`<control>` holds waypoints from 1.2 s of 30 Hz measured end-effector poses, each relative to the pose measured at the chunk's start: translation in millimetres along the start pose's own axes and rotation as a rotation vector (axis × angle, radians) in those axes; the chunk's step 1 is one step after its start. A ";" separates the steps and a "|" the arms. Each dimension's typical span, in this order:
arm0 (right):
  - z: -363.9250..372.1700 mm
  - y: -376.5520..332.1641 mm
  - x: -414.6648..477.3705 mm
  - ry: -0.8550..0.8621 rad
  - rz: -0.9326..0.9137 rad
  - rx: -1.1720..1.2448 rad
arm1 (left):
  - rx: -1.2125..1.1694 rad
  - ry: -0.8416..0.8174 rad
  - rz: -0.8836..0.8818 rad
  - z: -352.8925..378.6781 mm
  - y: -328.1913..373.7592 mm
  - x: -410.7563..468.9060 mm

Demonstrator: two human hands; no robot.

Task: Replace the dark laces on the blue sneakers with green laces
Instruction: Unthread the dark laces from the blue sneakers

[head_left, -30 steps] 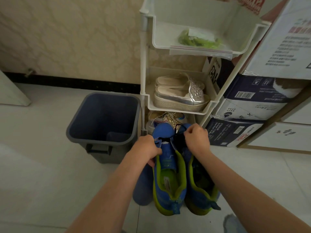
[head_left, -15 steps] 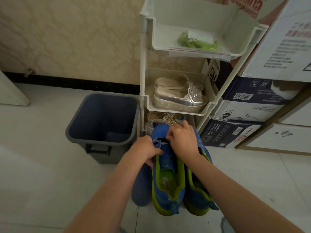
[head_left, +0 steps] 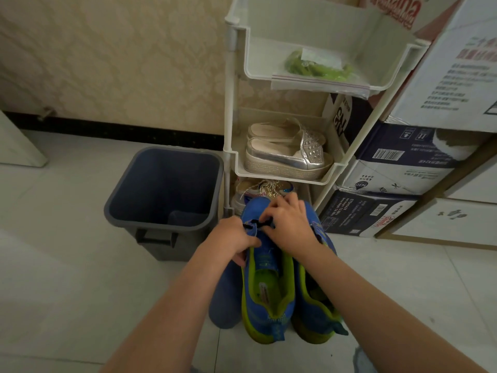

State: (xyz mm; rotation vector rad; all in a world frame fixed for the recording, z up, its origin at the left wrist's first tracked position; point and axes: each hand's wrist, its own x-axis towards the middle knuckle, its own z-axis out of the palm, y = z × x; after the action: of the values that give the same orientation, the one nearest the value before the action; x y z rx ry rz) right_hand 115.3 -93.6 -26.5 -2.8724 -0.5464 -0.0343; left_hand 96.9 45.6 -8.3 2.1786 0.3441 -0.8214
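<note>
I'm bringing right hand (head_left: 291, 227) across onto left sneaker (head_left: 269, 289), fingers (head_left: 265, 218) pinching its lace (head_left: 252, 226); left hand (head_left: 232, 238) gripping sneaker's side; unlacing continuing.

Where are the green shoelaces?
In the head view, the green laces lie bagged in the white rack's top tray, upper right, above the silver shoes.
</note>
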 end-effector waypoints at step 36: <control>5.7 0.4 -1.6 -0.044 0.043 0.018 | 0.050 0.006 0.013 0.9 2.4 1.9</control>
State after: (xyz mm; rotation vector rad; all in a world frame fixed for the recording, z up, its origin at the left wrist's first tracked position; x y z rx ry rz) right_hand 113.9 -93.3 -32.3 -2.8722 -0.4905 0.0410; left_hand 99.0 43.3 -8.7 2.2277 0.3150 -0.8241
